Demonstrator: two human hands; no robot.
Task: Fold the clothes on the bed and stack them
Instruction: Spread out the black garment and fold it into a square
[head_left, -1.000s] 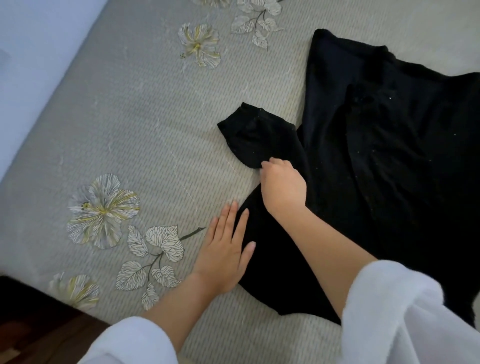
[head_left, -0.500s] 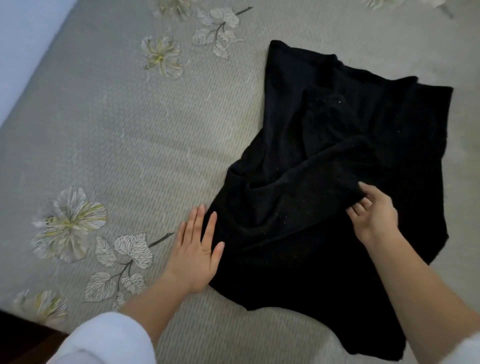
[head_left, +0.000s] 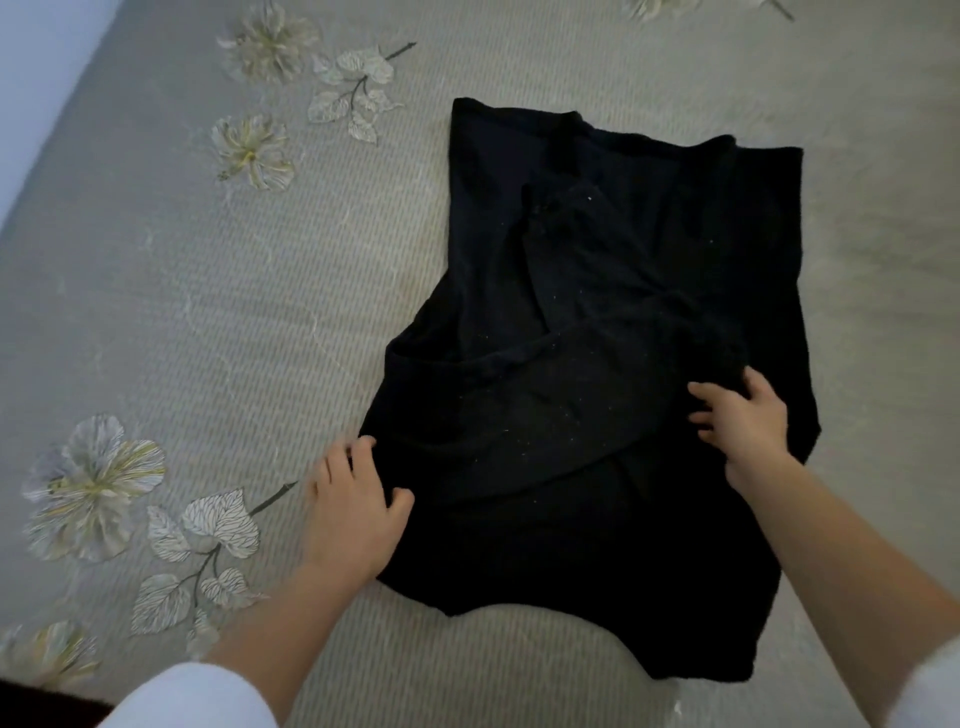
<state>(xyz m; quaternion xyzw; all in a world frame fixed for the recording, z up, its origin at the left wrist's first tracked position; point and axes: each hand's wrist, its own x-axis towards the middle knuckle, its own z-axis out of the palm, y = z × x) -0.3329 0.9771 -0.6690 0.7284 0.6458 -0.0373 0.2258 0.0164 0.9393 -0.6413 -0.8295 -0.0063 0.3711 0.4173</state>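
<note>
The black sweater (head_left: 597, 364) lies mid-bed (head_left: 208, 312) with a sleeve folded across it, the left hand (head_left: 353, 499) pinching its eight-o'clock edge and the right hand (head_left: 743, 421) resting spread-fingered at three o'clock, so the side probably folds inward next.

Head view down onto bed (head_left: 208, 312)
</note>
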